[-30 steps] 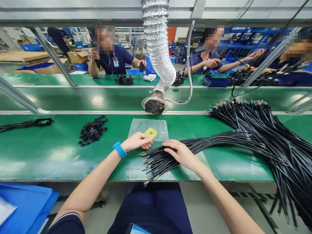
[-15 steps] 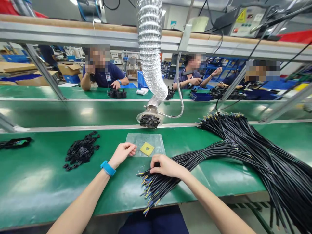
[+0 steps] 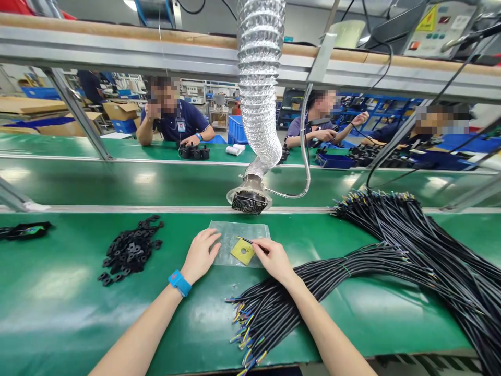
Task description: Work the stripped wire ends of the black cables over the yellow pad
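Observation:
My right hand [image 3: 273,258] pinches a black cable [image 3: 250,241] close to its end, and a thin yellowish wire tip sticks out toward the left. That tip is over the upper edge of a yellow square pad [image 3: 241,254] with a round hole in it. Under the pad lies a clear plastic sheet or bag [image 3: 224,230]. My left hand [image 3: 200,253] is at the sheet's left edge, thumb and fingers apart, holding nothing. Beneath my right wrist a tied bundle of black cables [image 3: 324,274] runs rightward, its coloured wire ends pointing toward me.
A heap of small black parts [image 3: 131,245] lies to the left. A larger pile of black cables [image 3: 387,219] spreads at the right. Above the sheet hangs a fan nozzle [image 3: 249,201] on a silver duct [image 3: 260,83]. Several people sit across the green bench [image 3: 58,308].
My right hand has lifted from the bundle to the yellow pad and now has a cable in it. The fingers of my left hand have spread. The view has shifted slightly.

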A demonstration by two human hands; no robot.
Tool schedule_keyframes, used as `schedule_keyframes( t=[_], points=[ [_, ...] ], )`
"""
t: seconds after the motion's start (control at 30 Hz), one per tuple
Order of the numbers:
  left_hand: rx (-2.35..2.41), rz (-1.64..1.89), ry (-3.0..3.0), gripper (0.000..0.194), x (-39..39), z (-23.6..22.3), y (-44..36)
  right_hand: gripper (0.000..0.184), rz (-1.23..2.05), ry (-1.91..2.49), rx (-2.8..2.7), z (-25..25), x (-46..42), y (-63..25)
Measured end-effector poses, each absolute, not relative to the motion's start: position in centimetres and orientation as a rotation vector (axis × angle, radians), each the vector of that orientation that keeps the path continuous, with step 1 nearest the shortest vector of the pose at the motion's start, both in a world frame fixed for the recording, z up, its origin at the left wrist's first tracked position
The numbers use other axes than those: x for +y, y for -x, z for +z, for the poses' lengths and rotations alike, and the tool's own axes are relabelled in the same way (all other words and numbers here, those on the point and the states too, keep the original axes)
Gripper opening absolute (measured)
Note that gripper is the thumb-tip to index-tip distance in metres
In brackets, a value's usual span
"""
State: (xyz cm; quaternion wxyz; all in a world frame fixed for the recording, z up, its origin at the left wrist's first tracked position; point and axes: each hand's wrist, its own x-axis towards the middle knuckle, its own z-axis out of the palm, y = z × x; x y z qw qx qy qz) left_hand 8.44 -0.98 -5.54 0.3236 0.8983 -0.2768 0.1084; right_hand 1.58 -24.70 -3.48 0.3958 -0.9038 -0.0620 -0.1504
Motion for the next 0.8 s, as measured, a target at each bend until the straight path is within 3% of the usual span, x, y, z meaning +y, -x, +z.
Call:
schedule_keyframes(
  t=[0.33, 0.8],
  points=[
    [-0.892, 0.143, -2.859, 0.053, -0.9, -5.1, -12.9, 0.03, -0.41, 2.341, -0.1, -3.6, -25.1, -1.4],
    [-0.682, 0.182, -2.774, 0.052, 1.5, -5.6, -13.5, 0.031, -0.396, 2.639, -0.263, -5.1, -24.3, -2.7]
  ],
)
